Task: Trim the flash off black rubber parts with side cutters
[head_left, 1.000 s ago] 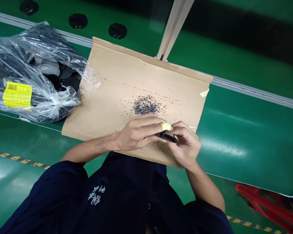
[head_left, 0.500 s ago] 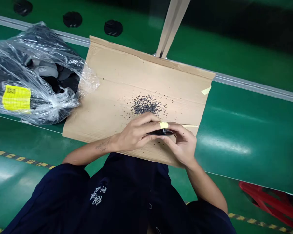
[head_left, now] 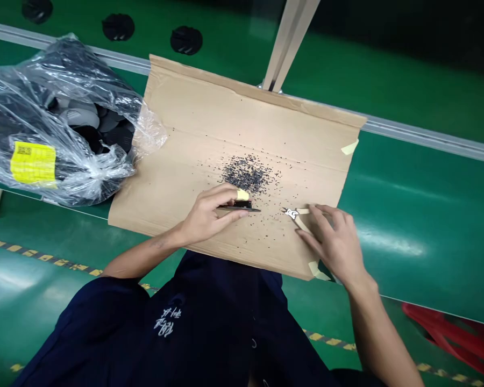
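Pinched between the thumb and fingers of my left hand (head_left: 212, 212) is a thin black disc-like part (head_left: 250, 208), seen nearly edge-on. Yellow tape wraps one of the fingers. My right hand (head_left: 336, 236) holds small cutting pliers (head_left: 292, 214) by their pale handles, with the jaws apart and pointing left toward the black part, not touching it. Both hands are over a cardboard sheet (head_left: 193, 107). A pile of tiny black bits (head_left: 246, 173) lies on the sheet just beyond my left hand, with more bits scattered around.
At the left, a clear plastic bag (head_left: 80, 172) with a yellow label holds several dark discs. Three black round parts (head_left: 186, 40) lie beyond the metal rail (head_left: 427, 138). An upright metal post (head_left: 288, 45) stands behind the cardboard. Something red (head_left: 447, 333) is at the lower right.
My hands have moved apart. My left hand has shifted left with the black part, and my right hand has moved right, away from it, with the pliers now in clear view.
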The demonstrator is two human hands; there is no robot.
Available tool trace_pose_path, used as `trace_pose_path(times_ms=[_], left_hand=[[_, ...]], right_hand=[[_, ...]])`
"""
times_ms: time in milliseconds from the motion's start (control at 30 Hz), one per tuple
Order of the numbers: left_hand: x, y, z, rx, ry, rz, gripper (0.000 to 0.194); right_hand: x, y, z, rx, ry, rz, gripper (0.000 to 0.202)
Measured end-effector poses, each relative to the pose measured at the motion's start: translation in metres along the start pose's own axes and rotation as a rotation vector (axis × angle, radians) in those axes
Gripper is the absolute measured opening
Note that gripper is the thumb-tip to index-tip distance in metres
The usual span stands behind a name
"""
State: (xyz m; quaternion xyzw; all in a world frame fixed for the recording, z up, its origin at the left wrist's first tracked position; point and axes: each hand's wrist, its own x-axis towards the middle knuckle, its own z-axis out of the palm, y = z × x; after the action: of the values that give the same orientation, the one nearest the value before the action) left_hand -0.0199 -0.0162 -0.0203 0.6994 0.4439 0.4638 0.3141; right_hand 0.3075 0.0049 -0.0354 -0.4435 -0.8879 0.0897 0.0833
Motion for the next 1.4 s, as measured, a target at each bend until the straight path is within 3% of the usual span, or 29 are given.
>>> trace_pose_path(times_ms=[133,267,400,867,1033,1133,1300,1400], left_hand=[[0.006,0.003,0.005,-0.058,-0.015,0.037,0.023],[0.012,0.011,0.006,-0.099,-0.044,0.079,0.022],[0.010,0.014,0.004,-0.104,-0.052,0.096,0.022],[0.006,0.011,0.005,-0.125,-0.050,0.145,0.021],[0.005,0.012,0.004,-0.132,-0.053,0.125,0.020],[0.007,0.012,0.003,-0.059,-0.073,0.128,0.023],[0.010,-0.002,0.006,0.151,-0.151,0.241,0.021],[0.010,-0.015,0.004,0.276,-0.103,0.244,0.019]], right_hand=[[0.014,-0.021,-0.016,0.141,0.109,-0.019,0.045],[0.035,-0.048,-0.040,0.384,0.113,-0.109,0.035],[0.045,-0.059,-0.046,0.309,0.103,-0.173,0.042],[0.049,-0.054,-0.050,0.100,0.103,-0.314,0.031],[0.047,-0.047,-0.045,0.255,0.065,-0.300,0.027],[0.046,-0.043,-0.035,0.291,0.063,-0.225,0.031],[0.048,-0.043,-0.031,0.049,0.089,-0.199,0.036],[0.045,-0.039,-0.035,0.076,0.075,-0.137,0.040]])
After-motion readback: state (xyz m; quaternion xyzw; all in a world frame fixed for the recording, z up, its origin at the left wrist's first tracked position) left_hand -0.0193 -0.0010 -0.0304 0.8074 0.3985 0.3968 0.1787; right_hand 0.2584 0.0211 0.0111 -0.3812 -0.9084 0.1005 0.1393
